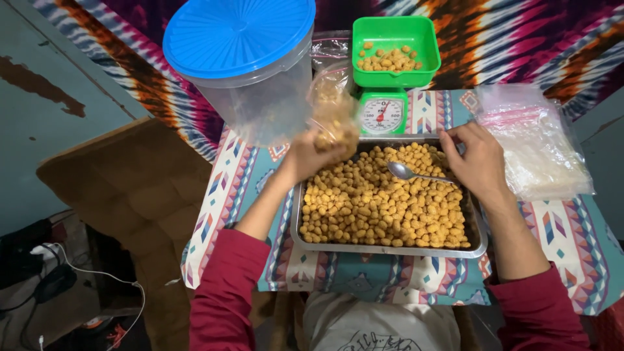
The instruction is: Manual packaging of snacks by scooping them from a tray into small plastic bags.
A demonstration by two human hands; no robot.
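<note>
A metal tray (390, 249) full of small round yellow-brown snack pieces sits in front of me on a patterned cloth. My left hand (311, 158) holds a clear plastic bag (333, 110) partly filled with the snacks, lifted above the tray's far left corner. My right hand (479, 160) grips the handle of a metal spoon (404, 171) whose bowl rests over the snacks. Behind the tray stands a green kitchen scale (383, 112) with a green tub (395, 39) on top holding a few snacks.
A large clear container with a blue lid (242, 58) stands at the back left. A stack of clear zip bags (536, 143) lies to the right of the tray. A brown cardboard piece (123, 188) and cables lie on the floor at left.
</note>
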